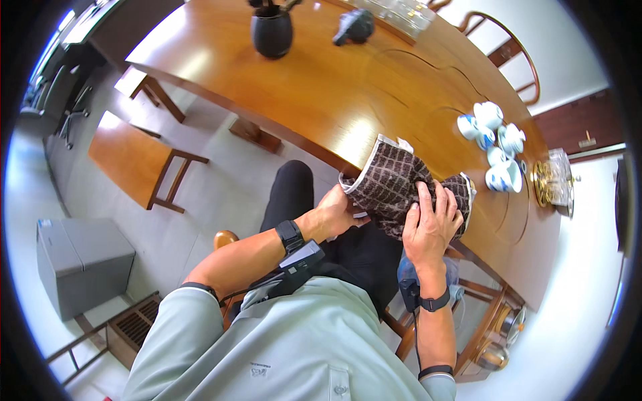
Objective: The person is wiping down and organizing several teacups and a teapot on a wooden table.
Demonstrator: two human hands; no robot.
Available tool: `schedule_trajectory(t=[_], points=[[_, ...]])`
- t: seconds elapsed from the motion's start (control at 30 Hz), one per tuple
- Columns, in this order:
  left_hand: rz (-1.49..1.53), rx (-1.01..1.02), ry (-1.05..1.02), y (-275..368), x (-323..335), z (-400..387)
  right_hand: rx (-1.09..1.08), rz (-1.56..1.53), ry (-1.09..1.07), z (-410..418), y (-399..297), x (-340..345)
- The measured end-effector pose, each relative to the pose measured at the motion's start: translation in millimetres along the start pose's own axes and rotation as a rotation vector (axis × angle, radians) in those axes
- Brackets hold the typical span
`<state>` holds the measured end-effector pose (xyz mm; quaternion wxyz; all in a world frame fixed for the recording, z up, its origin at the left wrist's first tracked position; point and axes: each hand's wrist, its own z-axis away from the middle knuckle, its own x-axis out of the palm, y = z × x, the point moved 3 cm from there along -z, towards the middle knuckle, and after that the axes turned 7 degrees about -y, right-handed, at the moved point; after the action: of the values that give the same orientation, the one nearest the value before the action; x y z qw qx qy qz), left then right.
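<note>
A dark brown checked cloth (388, 183) with pale edging is bunched over my lap at the table's near edge. My left hand (341, 213) grips its left side from below, and the cloth hides some of the fingers. On the right, my right hand (434, 218) holds the folds, with its fingers curled into the fabric. The cloth's right end (459, 193) spreads beyond those fingers. Whether anything is wrapped inside cannot be seen.
Several blue-and-white porcelain cups (504, 176) stand on the wooden table (311, 85) at right, near a gold-based glass vessel (551, 180). Farther back are a black pot (272, 32), a dark ornament (355, 26) and a tray of glassware (401, 17). A wooden stool (133, 160) stands left.
</note>
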<state>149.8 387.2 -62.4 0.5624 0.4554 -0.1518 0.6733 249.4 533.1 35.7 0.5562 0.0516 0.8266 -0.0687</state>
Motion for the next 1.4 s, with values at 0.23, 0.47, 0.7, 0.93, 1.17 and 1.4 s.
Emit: schedule_trajectory(t=[0.23,0.47,0.7,0.93,1.17,1.4], points=[[-0.013,0.213,0.137,-10.6,23.9,6.1,-0.199,-0.082,0.068,-5.8,21.9,1.9],[0.126,0.544,-0.047,-20.8,42.7,5.5,-0.38,-0.136,0.04,-12.7,35.3,5.7],[0.153,0.844,-0.092,15.9,60.4,33.1,-0.577,-0.238,0.067,-42.5,3.1,-1.8],[0.062,1.019,-0.156,51.1,46.3,43.4,-0.621,-0.242,0.058,-68.6,-32.1,2.9],[0.078,0.865,-0.055,38.2,55.3,40.1,-0.651,-0.307,0.035,-68.3,-18.8,-4.6],[0.092,0.65,0.012,39.7,55.7,51.8,-0.588,-0.274,-0.034,-63.4,-23.2,-27.0]])
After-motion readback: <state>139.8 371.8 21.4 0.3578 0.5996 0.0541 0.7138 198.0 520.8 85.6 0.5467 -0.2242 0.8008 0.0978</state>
